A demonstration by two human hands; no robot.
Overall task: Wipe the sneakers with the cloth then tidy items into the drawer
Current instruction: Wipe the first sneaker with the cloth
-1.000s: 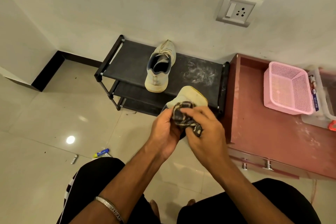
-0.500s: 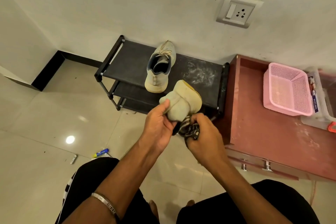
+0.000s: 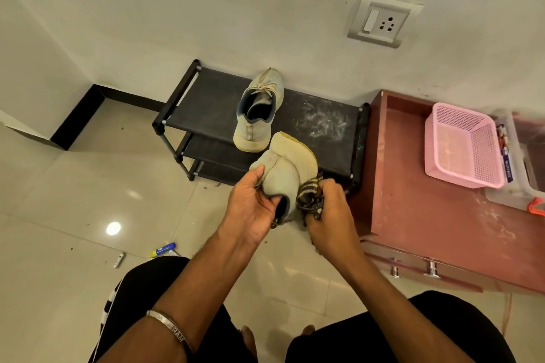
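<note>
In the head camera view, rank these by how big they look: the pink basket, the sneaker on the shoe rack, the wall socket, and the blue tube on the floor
1. pink basket
2. sneaker on the shoe rack
3. wall socket
4. blue tube

Basket and sneaker look close; the wide-angle lens makes that pair unsure.

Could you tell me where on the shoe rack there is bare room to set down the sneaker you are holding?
The rack's top shelf is bare left of the sneaker standing on it, out to the left rail. To that sneaker's right a dusty patch reaches the right rail, also free. The front middle is crowded: the held sneaker, left hand and right hand with the cloth.
</note>
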